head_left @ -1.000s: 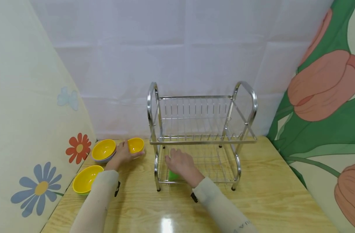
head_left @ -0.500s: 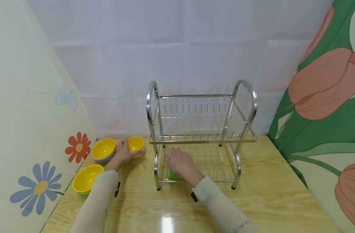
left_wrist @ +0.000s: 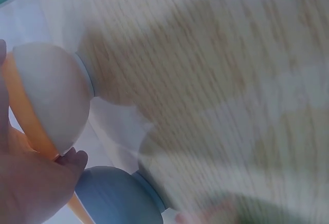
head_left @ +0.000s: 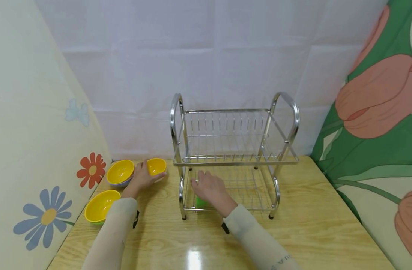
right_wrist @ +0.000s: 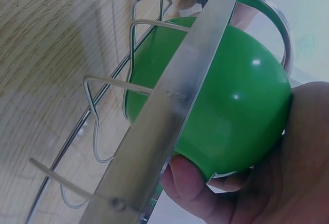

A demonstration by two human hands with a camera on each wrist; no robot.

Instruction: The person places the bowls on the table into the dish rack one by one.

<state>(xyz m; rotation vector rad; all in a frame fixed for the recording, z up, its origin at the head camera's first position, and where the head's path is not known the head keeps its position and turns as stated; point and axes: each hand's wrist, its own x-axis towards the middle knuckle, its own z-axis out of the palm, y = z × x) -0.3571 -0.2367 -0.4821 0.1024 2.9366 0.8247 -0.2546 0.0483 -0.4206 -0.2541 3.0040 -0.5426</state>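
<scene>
My left hand (head_left: 142, 179) grips a small bowl (head_left: 157, 166), yellow inside, at the back left of the table. In the left wrist view its outside (left_wrist: 54, 93) looks whitish under an orange rim, with fingers and thumb on either side. My right hand (head_left: 211, 189) reaches into the lower tier of a chrome dish rack (head_left: 236, 164) and holds a green bowl (right_wrist: 247, 95) by its edge. The right wrist view has the thumb near the bowl's foot, with rack wires around its far side. From the head, most of the green bowl lies hidden under the hand.
Beside my left hand stands another yellow-lined bowl (head_left: 120, 172) with a grey-blue outside (left_wrist: 115, 196). A yellow bowl with green beneath it (head_left: 101, 207) sits nearer, at the table's left edge. The rack's upper tier has upright wire dividers (head_left: 226, 123) between tall curved side frames.
</scene>
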